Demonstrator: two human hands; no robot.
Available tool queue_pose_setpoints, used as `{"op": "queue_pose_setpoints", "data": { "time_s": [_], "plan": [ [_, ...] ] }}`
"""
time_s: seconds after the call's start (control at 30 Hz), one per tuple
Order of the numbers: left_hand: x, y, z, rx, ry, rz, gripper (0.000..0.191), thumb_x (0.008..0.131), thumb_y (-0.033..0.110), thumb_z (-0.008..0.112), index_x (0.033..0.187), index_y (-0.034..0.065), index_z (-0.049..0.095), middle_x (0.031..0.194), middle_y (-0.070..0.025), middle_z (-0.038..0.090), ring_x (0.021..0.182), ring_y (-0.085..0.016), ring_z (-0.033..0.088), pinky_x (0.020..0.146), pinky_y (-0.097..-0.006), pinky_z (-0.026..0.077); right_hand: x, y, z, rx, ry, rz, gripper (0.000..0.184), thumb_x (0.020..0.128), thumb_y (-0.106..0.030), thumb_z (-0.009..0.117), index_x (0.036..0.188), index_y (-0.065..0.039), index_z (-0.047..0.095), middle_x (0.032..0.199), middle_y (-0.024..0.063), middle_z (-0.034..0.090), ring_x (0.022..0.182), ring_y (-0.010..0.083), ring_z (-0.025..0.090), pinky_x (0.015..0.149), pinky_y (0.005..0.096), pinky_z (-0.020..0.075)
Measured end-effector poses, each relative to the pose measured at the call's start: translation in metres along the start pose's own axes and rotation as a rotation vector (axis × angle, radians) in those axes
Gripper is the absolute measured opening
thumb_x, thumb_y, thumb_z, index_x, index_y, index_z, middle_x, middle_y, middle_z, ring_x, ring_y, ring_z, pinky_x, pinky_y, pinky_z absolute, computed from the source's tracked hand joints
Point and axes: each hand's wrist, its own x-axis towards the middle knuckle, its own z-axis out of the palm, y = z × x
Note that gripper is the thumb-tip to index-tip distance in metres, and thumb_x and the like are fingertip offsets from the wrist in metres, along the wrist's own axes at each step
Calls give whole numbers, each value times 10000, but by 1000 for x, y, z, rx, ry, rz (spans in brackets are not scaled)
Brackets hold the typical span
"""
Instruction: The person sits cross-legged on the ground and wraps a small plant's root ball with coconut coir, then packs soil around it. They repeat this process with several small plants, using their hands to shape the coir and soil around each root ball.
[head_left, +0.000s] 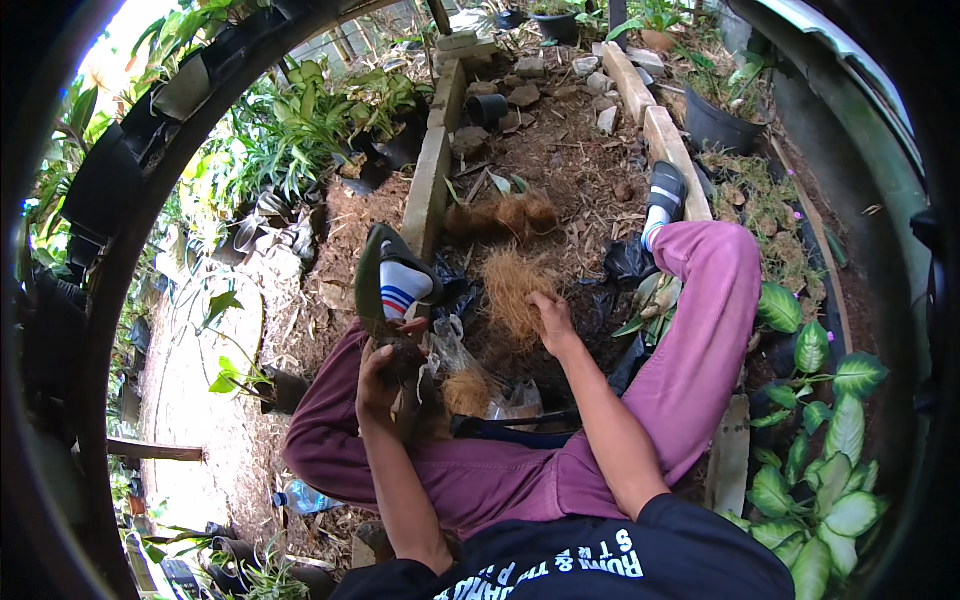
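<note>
My left hand is closed around a dark root ball, beside my left knee and below the sandal on that side. Pinched in the fingers of my right hand is a loose mat of brown coconut fibre, held over the soil between my legs. A second clump of fibre lies near my lap beside clear plastic. Farther forward, several round fibre-wrapped balls lie in a row on the soil, with small green leaves next to them.
Concrete kerbs border the soil bed on both sides. Black plastic bags lie near my right foot. A small black pot rests among stones ahead. Potted plants line the left, and variegated leaves stand at the right. A plastic bottle lies at left.
</note>
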Motion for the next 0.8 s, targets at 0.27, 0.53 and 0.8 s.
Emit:
{"op": "queue_pose_setpoints", "data": {
  "time_s": [0.27,0.53,0.8],
  "plan": [
    [26,-39,17,-529,151,188,389,928,328,566,1195,48,531,1113,-148,620,1037,-310,599,911,-415,513,-8,0,37,-248,23,-253,452,806,-72,677,1236,-12,553,1105,102,632,983,206,619,874,360,498],
    [54,-33,68,-348,498,316,235,918,207,631,1090,73,543,927,-63,627,834,-200,650,745,-327,557,-61,-48,92,-478,-22,-606,384,789,-130,687,1141,17,649,1008,83,698,888,151,642,804,316,515],
    [80,-18,131,-292,403,479,223,967,211,580,1104,41,536,983,-82,641,835,-173,652,718,-311,551,-108,-81,131,-608,-180,-908,547,820,-242,707,1267,8,516,1232,149,557,1103,239,572,927,354,451]
  ]
}}
